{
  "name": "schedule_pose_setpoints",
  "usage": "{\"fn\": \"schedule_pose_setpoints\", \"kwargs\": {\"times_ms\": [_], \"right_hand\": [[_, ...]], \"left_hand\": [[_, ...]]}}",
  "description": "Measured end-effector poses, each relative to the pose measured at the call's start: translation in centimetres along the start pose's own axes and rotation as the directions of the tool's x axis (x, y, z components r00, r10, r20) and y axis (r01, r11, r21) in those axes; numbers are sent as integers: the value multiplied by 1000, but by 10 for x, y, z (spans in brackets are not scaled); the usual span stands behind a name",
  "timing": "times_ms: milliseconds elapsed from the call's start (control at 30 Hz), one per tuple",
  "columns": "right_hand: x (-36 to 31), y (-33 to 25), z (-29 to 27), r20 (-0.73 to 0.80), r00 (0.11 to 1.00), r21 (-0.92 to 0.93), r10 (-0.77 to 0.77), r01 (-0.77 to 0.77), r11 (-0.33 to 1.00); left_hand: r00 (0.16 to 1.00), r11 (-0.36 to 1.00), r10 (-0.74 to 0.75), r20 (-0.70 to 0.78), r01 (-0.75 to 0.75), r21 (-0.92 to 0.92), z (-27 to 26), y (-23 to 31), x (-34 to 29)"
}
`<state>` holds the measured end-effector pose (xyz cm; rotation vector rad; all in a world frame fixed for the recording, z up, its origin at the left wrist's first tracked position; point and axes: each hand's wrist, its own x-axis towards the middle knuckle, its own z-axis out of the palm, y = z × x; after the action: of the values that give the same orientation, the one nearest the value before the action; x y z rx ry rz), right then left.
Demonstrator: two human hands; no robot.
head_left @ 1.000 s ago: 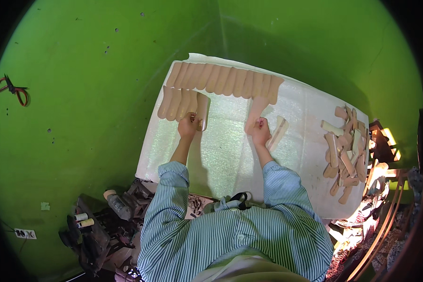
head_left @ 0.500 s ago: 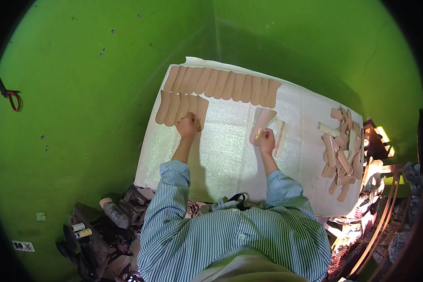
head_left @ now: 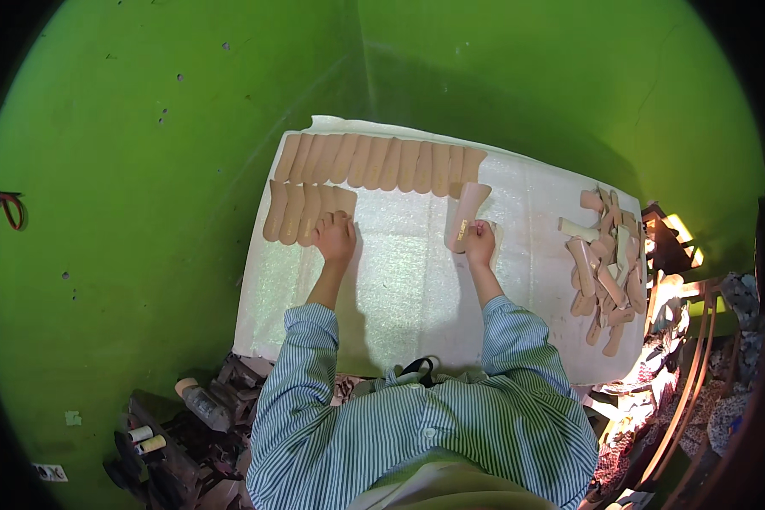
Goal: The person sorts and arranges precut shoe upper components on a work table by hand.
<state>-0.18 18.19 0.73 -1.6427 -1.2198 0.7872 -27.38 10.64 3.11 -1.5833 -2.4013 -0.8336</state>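
Tan shoe insoles with gold printing lie overlapped in two rows on a white-covered table. The long far row (head_left: 382,163) runs along the back edge, and a shorter row (head_left: 287,214) sits in front at its left. My left hand (head_left: 336,238) rests with bent fingers on the right-end insole (head_left: 342,200) of the short row, covering its lower part. My right hand (head_left: 481,244) pinches another insole (head_left: 466,212) by its right edge, printed face up. That insole's top overlaps the far row's right end. A paler piece (head_left: 497,232) shows partly behind my right hand.
A loose pile of insoles (head_left: 605,263) covers the table's right side. The white table (head_left: 399,297) stands against green walls (head_left: 144,255). Scissors (head_left: 4,204) hang on the left wall. Thread spools (head_left: 151,444) and a plastic bottle (head_left: 204,404) sit at lower left.
The view has shifted slightly, moving the table leftward. My right hand has tilted the insole up towards the far row, hiding more of the paler piece. My left hand's fingers now cover the end insole's lower part.
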Motion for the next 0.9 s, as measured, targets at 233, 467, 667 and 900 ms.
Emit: {"fn": "schedule_pose_setpoints", "kwargs": {"times_ms": [233,467,667,900], "right_hand": [[83,-17,-8,-143,988,-37,57,-63,997],[135,-16,-6,-131,977,-189,169,-192,963],[153,-2,8,-79,974,-208,211,-223,952],[150,-5,14,-101,970,-343,222,-243,907]], "left_hand": [[941,934,299,159,-254,-252,24,69,-13],[828,913,310,466,-123,-389,34,97,-35],[861,890,345,373,-175,-420,44,93,-34],[894,873,339,293,-183,-451,46,93,-37]]}}
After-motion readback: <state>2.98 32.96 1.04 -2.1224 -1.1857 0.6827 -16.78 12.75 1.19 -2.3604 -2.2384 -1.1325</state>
